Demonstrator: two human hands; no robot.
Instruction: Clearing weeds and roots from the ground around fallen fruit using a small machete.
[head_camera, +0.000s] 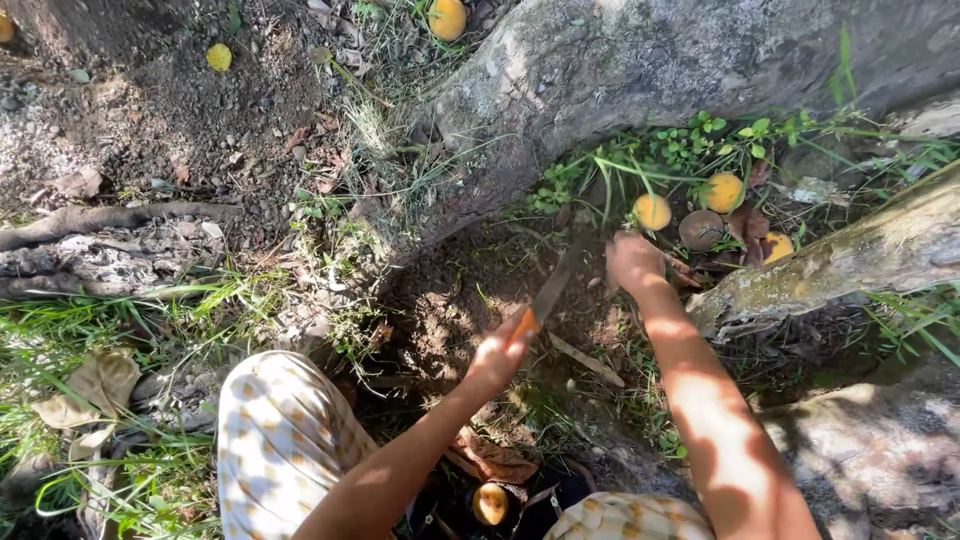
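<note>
My left hand (497, 355) grips the orange handle of a long knife (552, 290), whose blade points up and right over bare dark soil. My right hand (635, 263) reaches further out with its fingers curled down at the ground, just below a round yellow fruit (652, 212). What the fingers hold, if anything, is hidden. A brown rotten fruit (701, 229) and two more yellow fruits (724, 192) (778, 247) lie just right of it among dead leaves, in the hollow between two tree roots.
A thick grey root (620, 70) runs across the top, and a mossy root (850, 265) crosses on the right. Other yellow fruits lie at the top (447, 18) (218, 57). One fruit (490, 503) sits in a dark container between my knees (285, 440).
</note>
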